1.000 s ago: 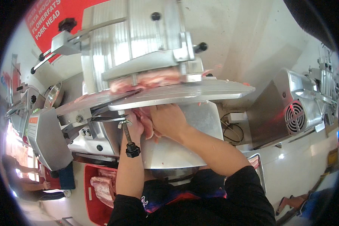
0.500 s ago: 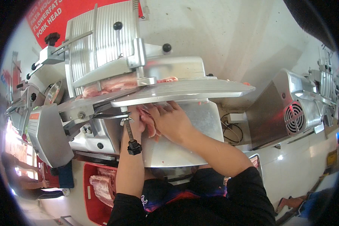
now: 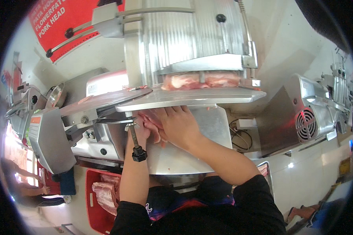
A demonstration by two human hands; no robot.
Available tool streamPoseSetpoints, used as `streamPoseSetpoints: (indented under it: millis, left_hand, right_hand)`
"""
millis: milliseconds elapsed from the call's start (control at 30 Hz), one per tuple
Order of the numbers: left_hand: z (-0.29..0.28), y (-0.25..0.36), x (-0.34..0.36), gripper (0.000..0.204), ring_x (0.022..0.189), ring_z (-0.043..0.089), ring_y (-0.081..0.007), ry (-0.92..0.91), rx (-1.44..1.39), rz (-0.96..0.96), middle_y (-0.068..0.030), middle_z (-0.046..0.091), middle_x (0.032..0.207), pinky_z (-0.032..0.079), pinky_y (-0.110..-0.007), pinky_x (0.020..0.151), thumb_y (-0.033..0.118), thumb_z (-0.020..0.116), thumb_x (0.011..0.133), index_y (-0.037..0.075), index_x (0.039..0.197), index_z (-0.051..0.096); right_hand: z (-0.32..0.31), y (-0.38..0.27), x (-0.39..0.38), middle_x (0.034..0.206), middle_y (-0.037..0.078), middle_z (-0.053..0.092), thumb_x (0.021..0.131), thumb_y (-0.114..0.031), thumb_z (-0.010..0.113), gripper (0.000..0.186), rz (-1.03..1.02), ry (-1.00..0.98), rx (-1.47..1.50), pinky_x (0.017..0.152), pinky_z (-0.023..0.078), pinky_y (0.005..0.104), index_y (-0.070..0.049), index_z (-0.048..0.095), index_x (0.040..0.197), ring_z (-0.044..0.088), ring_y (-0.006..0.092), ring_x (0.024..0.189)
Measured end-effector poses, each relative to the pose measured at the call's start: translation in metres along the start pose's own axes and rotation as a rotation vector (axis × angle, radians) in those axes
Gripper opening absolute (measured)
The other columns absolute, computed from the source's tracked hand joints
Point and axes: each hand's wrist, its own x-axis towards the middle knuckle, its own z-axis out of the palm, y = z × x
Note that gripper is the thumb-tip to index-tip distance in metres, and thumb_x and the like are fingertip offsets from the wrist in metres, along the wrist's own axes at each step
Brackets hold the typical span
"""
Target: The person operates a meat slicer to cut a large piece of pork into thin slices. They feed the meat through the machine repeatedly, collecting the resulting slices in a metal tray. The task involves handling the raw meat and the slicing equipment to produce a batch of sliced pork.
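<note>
Both my hands are beneath the ridged metal plate of a meat slicer (image 3: 192,97), above its flat receiving tray (image 3: 184,162). Between them is a bunch of thin raw meat slices (image 3: 154,127). My left hand (image 3: 143,132) cups the slices from the left, its fingers mostly hidden by the slices, the plate and a threaded rod with a black knob (image 3: 139,154). My right hand (image 3: 180,126) lies over the slices from the right, fingertips under the plate's edge. Above the plate, the ridged carriage (image 3: 184,39) carries a block of raw meat (image 3: 202,80).
A red crate (image 3: 91,203) with meat slabs (image 3: 105,196) stands below left. At right is another slicer (image 3: 302,113), with cables (image 3: 241,137) beside it. A metal bowl (image 3: 57,95) sits at the left. Other people are at the left and lower right edges.
The carriage has slid to the right with the meat block, uncovering more of the round blade area at left. My hands stay in nearly the same place around the slices.
</note>
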Motion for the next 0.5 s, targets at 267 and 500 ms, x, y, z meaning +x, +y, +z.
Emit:
streamPoseSetpoints:
  millis: [267, 500]
  left_hand:
    - [-0.015, 0.002, 0.013, 0.036, 0.089, 0.067, -0.0209, -0.250, -0.002, -0.118, -0.0077, 0.069, 0.100, 0.055, -0.034, 0.074, 0.041, 0.055, 0.099, 0.007, 0.108, 0.063]
    - [-0.005, -0.005, 0.012, 0.035, 0.089, 0.068, -0.0219, -0.139, 0.115, -0.011, -0.0108, 0.068, 0.100, 0.059, -0.035, 0.075, 0.035, 0.056, 0.099, 0.005, 0.115, 0.061]
  right_hand:
    - [0.000, -0.004, 0.004, 0.123, 0.019, 0.064, 0.090, -0.042, 0.058, 0.062, 0.029, -0.135, 0.025, 0.105, 0.040, 0.0498, 0.000, 0.050, 0.135, 0.058, 0.0358, 0.119]
    - [0.013, 0.000, -0.003, 0.110, 0.014, 0.068, 0.073, -0.034, 0.075, 0.064, -0.100, -0.064, -0.130, 0.104, 0.041, 0.0495, -0.002, 0.056, 0.125, 0.065, 0.0301, 0.109]
